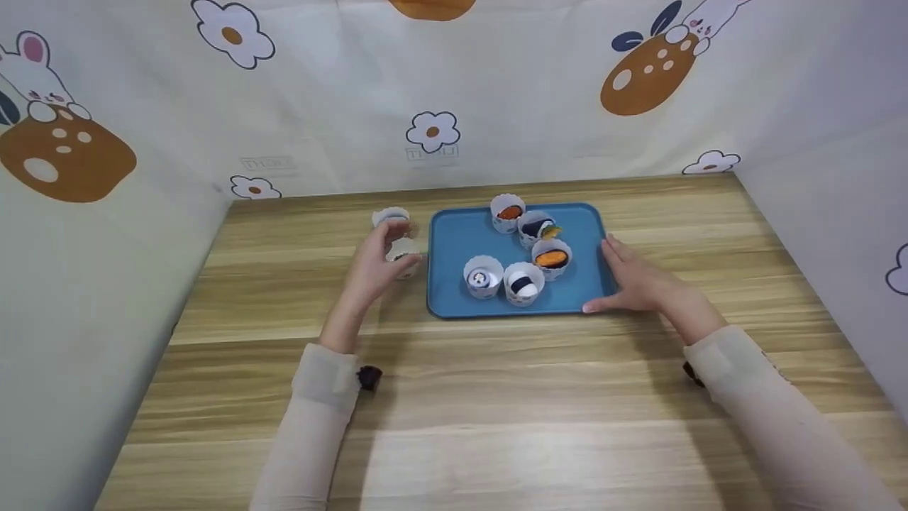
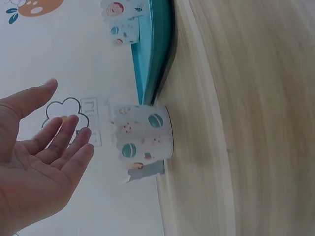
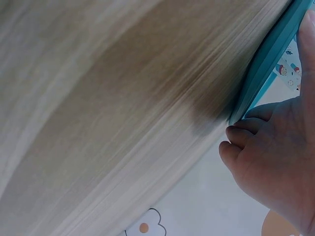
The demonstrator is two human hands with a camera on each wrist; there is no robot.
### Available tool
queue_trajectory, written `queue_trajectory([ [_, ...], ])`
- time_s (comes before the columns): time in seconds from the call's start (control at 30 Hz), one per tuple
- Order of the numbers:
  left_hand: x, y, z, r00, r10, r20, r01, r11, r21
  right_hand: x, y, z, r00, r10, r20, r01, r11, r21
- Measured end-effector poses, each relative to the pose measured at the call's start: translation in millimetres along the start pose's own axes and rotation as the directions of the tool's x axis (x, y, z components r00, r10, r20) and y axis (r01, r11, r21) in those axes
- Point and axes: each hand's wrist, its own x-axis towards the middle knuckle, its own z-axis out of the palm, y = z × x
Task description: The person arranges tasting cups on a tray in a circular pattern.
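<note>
Head view: left hand [image 1: 374,266], fingers [image 2: 64,135] straight & apart, open just beside paper cup [image 2: 142,137] on desk [image 1: 454,397] left of blue tray [image 1: 454,241], w/ right hand [image 1: 635,280] flat on tray's right edge, fingers relaxed, gripping nothing.

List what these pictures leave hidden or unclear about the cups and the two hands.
- Nearer paper cup: the left hand covers it in the head view, so its contents are hidden.
- Right hand: cut off by the right wrist view's edge; its grip on the blue tray is unclear.
- Cup fillings: too small to identify.
</note>
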Motion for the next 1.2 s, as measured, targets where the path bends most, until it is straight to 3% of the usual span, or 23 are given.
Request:
queue_trajectory([
  [0.27, 0.7, -9.7, -7.1, 0.999, -0.006, -0.032, 0.006, 1.0, -0.013, -0.7, -0.7, -0.2, 1.0, 0.006, 0.002, -0.006, 1.0, -0.01],
  [0.57, 2.5, -19.5, -7.4, 0.998, -0.024, -0.059, 0.029, 0.996, 0.089, -0.7, -2.9, -0.9, 1.0, 0.014, 0.003, -0.014, 1.0, -0.019],
  [0.83, 2.4, -20.9, -5.0, 0.991, -0.121, -0.05, 0.126, 0.983, 0.133, -0.7, -2.4, -0.6, 1.0, -0.002, 0.0, 0.002, 1.0, -0.003],
  [1.2, 4.1, -26.7, -2.7, 0.989, -0.144, -0.038, 0.148, 0.979, 0.14, -2.0, -2.0, -0.9, 1.0, 0.0, 0.001, 0.0, 1.0, -0.019],
])
